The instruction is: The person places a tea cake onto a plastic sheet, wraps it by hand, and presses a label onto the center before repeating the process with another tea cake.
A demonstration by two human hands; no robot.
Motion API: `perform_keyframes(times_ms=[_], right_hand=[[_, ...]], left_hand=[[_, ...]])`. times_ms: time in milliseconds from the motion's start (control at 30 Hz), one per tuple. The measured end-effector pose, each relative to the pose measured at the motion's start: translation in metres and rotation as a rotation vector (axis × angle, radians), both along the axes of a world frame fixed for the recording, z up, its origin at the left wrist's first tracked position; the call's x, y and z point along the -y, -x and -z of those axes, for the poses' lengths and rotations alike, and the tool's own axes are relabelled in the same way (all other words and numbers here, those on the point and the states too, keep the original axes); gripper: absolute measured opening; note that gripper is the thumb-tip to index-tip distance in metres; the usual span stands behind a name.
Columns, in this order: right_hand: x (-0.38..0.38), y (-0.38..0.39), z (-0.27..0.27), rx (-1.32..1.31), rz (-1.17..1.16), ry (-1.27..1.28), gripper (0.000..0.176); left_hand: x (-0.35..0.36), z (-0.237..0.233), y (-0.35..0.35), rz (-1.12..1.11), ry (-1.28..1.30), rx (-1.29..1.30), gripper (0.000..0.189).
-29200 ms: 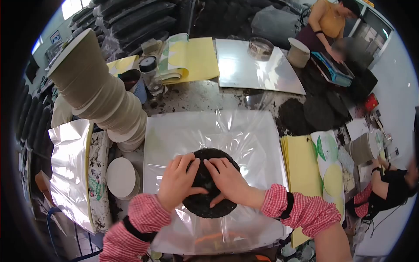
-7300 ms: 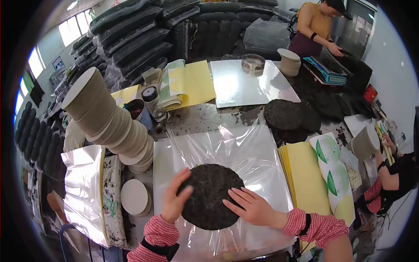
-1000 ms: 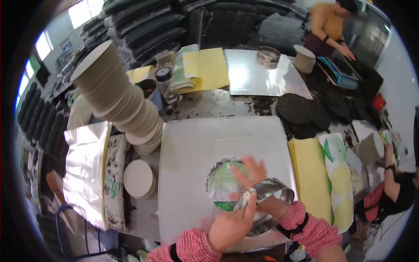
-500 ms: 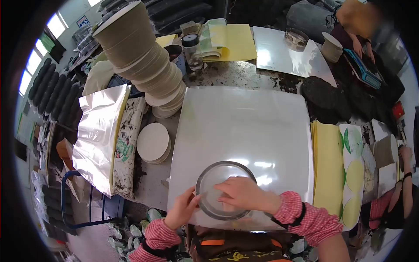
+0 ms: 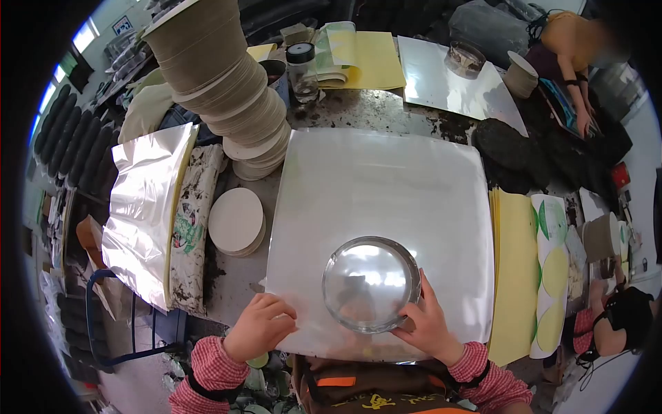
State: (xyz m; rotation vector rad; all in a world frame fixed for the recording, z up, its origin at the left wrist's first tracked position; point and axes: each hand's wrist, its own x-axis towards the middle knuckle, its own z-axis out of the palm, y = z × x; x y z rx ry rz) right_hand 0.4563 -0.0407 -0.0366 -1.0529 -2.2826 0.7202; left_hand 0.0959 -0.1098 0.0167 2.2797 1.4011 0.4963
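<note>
A shiny round metal ring (image 5: 412, 257) is over the front part of a large pale glossy sheet (image 5: 386, 172) on the table. My right hand (image 5: 429, 319) grips its right rim, thumb on the near side and fingers along the outside. Bright reflections fill the middle of the ring. My left hand (image 5: 261, 327) is at the sheet's front left corner, apart from the ring. Its fingers are curled in towards the thumb, and what they hold, if anything, does not show. Left of the sheet lies a short stack of white paper discs (image 5: 236, 219).
A tall leaning stack of discs (image 5: 200, 55) rises at the back left. Silvery film (image 5: 141, 207) lies at the left, yellow sheets (image 5: 514, 276) at the right. Behind stand a clear jar (image 5: 302, 72) and another ring (image 5: 465, 58). Other people (image 5: 569, 41) work at the right.
The ring has shifted right and away from me. My right hand has moved from its middle to its right rim. My left hand has left the ring's left side and drawn back left.
</note>
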Motion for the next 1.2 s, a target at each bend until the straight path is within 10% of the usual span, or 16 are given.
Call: perform_keyframes(times_ms=[100, 167, 467, 567, 633, 767, 867, 933, 1000, 1033, 1067, 1133, 1167, 1200], right_hand=[[0.000, 0.000, -0.002, 0.002, 0.019, 0.013, 0.038], [-0.002, 0.000, 0.000, -0.004, 0.023, 0.028, 0.038], [0.036, -0.003, -0.038, -0.134, -0.335, -0.132, 0.038], [0.052, 0.053, -0.050, -0.031, -0.433, 0.542, 0.063], [0.031, 0.038, 0.000, 0.042, -0.410, 0.104, 0.067], [-0.021, 0.005, 0.014, 0.216, 0.052, 0.340, 0.074], [-0.014, 0.014, 0.034, -0.411, 0.213, 0.223, 0.079], [0.023, -0.016, 0.008, 0.438, -0.012, 0.017, 0.081], [0.084, -0.040, 0.003, 0.235, -0.097, -0.287, 0.034], [0.091, -0.068, 0.012, -0.044, -0.433, -0.133, 0.034], [0.107, -0.097, 0.016, 0.545, -0.557, 0.642, 0.034], [0.049, -0.104, -0.053, 0.097, -0.442, -0.006, 0.020], [0.000, -0.109, -0.065, 0.117, -0.306, -0.365, 0.054], [-0.036, -0.125, -0.064, 0.199, -0.172, -0.278, 0.050]], left_hand=[[0.005, -0.004, 0.005, -0.221, -0.261, 0.071, 0.021], [0.001, 0.012, 0.014, -0.028, 0.225, 0.095, 0.022], [-0.004, 0.035, 0.015, 0.059, 0.210, -0.022, 0.018], [-0.022, 0.009, 0.006, -0.108, 0.186, 0.171, 0.013], [-0.016, -0.017, -0.001, -0.189, 0.117, 0.378, 0.011], [-0.003, 0.011, -0.014, -0.063, 0.118, 0.106, 0.022], [-0.032, 0.008, -0.007, -0.126, 0.184, 0.074, 0.034], [-0.059, 0.005, 0.006, -0.337, -0.057, -0.007, 0.050], [-0.081, 0.025, 0.034, -0.590, -0.278, -0.326, 0.067], [-0.089, 0.044, 0.048, -0.705, -0.312, -0.515, 0.075], [-0.085, 0.065, 0.069, -0.662, -0.247, -0.532, 0.077], [-0.077, 0.081, 0.083, -0.595, -0.160, -0.571, 0.070], [-0.080, 0.083, 0.086, -0.580, -0.161, -0.572, 0.070], [-0.079, 0.084, 0.090, -0.556, -0.158, -0.595, 0.066]])
